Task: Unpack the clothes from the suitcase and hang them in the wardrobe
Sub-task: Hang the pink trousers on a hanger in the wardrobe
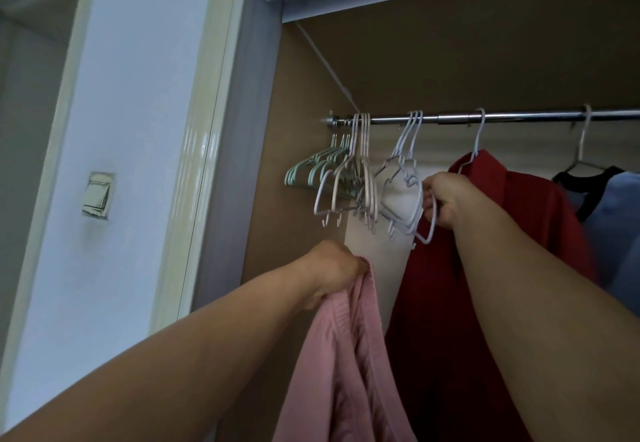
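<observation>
My left hand (334,270) grips the top edge of a pink knitted garment (349,355), which hangs down below it in front of the open wardrobe. My right hand (445,200) is raised higher and curls its fingers round the shoulder of a white hanger (403,178) that hangs with two others on the metal rail (519,116). A red garment (485,285) hangs on a white hanger just behind my right hand and forearm. The suitcase is out of view.
Several empty mint and pale pink hangers (332,171) cluster at the rail's left end. A dark garment (588,192) and a blue one (620,226) hang at the right. The brown wardrobe side wall (298,129) and white door frame (207,129) stand on the left.
</observation>
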Available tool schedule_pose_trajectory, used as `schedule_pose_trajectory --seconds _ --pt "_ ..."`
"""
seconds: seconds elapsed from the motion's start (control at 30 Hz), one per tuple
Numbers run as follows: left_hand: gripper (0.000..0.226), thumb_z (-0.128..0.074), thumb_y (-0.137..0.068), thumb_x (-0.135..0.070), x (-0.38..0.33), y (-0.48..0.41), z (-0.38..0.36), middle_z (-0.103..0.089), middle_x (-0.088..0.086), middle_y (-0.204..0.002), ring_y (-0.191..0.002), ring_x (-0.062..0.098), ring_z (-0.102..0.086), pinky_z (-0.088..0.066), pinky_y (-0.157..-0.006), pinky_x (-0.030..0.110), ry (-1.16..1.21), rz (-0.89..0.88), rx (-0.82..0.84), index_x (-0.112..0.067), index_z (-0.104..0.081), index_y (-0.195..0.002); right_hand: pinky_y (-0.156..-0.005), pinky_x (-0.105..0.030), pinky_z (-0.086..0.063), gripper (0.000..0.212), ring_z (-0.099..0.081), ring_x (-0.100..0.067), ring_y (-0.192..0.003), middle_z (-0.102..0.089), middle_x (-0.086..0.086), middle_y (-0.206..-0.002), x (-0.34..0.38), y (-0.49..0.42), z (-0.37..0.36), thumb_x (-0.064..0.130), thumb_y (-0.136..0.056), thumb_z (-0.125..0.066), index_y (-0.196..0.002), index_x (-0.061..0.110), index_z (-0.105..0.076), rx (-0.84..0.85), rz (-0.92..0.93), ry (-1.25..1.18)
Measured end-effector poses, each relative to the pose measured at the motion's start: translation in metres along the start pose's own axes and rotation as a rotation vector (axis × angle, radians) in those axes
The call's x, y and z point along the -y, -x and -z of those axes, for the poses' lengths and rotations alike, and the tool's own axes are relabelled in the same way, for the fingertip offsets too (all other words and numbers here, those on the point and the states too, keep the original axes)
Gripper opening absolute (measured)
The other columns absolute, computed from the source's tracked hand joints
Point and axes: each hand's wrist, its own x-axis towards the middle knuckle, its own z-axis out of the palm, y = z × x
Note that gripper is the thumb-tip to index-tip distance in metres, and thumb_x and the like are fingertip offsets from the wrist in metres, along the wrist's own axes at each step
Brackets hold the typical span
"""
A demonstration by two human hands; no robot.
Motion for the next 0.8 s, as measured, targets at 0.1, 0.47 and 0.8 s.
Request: schedule_pose_trajectory --seconds 0.1,0.47,0.8 --pt "0.026 -0.054 -0.089 -0.016 0.001 0.001 0.002 -0.049 0.005 -0.062 -0.049 0.015 -0.041 -0.033 -0.048 0.023 -0.017 -0.007 -0.016 -0.011 -0.052 -0.064 -0.027 -0.007 -0.018 0.029 -0.024 -0.005 -0.017 -0.033 0.000 -0.049 0.000 -0.005 0.007 0.004 -0.093 -0.044 -0.067 0.013 -0.036 -0.075 0.052 0.015" --pt "0.019 -0.052 -0.090 -0.016 0.002 0.000 -0.001 -0.059 0.013 -0.080 -0.068 0.023 -0.052 -0.042 -0.061 0.028 -0.017 -0.008 0.000 -0.002 -0.064 -0.084 -0.074 -0.031 -0.046 0.026 -0.062 -0.035 -0.100 -0.065 -0.016 -0.104 -0.029 0.018 0.022 0.009 -0.089 -0.044 -0.103 0.005 -0.065 -0.515 0.354 0.370" --pt "0.024 -0.056 -0.088 -0.015 0.039 0.003 -0.018 -0.065 0.020 -0.093 -0.082 0.028 -0.059 -0.045 -0.069 0.031 0.000 -0.007 0.083 0.006 -0.065 -0.095 -0.059 -0.040 -0.052 0.031 -0.049 -0.020 -0.055 -0.047 -0.001 -0.057 -0.163 0.086 0.015 0.028 -0.090 -0.057 -0.065 0.019 -0.040 -0.279 0.130 0.347"
